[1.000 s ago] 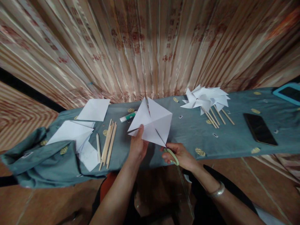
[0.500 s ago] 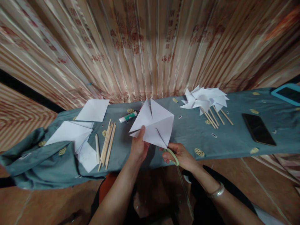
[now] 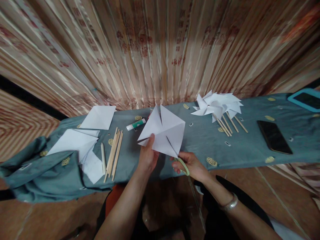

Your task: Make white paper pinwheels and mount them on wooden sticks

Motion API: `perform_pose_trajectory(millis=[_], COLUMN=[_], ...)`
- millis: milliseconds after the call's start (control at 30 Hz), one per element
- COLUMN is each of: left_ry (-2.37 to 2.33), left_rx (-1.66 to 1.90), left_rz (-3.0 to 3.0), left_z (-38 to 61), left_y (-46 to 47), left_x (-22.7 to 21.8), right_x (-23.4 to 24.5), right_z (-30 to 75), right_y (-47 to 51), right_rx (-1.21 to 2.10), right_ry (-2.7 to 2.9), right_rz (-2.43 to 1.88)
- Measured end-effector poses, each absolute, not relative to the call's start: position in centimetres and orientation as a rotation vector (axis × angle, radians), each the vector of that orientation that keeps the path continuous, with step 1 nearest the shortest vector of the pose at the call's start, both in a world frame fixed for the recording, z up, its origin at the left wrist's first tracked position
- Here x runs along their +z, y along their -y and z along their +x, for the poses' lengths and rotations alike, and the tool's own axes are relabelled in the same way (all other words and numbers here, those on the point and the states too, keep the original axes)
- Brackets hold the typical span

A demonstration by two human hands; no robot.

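A white paper square (image 3: 166, 128), slit inward from its corners, is held up over the table by my left hand (image 3: 148, 155), thumb on top and fingers beneath. My right hand (image 3: 190, 165) grips a pair of scissors (image 3: 184, 167) by their pale green handles. The scissors are at the paper's lower right corner, beside a slit there; their blades are mostly hidden behind the sheet and my fingers. Behind the paper's left edge lies a glue stick (image 3: 136, 124) with a green label.
Left of my hands lie wooden sticks (image 3: 116, 153), a white pencil-like stick (image 3: 103, 156) and white paper sheets (image 3: 72, 141). Paper pinwheels (image 3: 216, 103) on sticks, a dark phone (image 3: 275, 136) and a blue-framed device (image 3: 305, 99) rest to the right on the grey-green cloth (image 3: 195, 146).
Almost nothing differs. The whole view has shifted very slightly, while both hands, the paper and the scissors keep the same positions relative to one another.
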State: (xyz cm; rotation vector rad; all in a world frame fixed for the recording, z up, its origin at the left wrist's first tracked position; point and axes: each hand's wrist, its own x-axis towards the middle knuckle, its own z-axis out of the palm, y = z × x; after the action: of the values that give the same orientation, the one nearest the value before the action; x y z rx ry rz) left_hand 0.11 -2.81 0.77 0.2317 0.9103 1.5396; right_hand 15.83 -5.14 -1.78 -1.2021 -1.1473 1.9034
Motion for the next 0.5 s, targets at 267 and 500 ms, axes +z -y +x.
perform_pose_trajectory(millis=[267,500], left_ry=[-0.923,-0.913], left_rx=[1.52,1.53], left_rz=[0.229,0.239], left_z=[0.22,0.25], left_y=[2.94,3.02], left_x=[0.88,0.97], right_x=[-1.33,-1.26], right_z=[15.76,15.63], right_y=[5.07,5.12], right_rx=[1.893,1.895], right_ry=[1.156,1.147], right_rz=[-1.224,-1.237])
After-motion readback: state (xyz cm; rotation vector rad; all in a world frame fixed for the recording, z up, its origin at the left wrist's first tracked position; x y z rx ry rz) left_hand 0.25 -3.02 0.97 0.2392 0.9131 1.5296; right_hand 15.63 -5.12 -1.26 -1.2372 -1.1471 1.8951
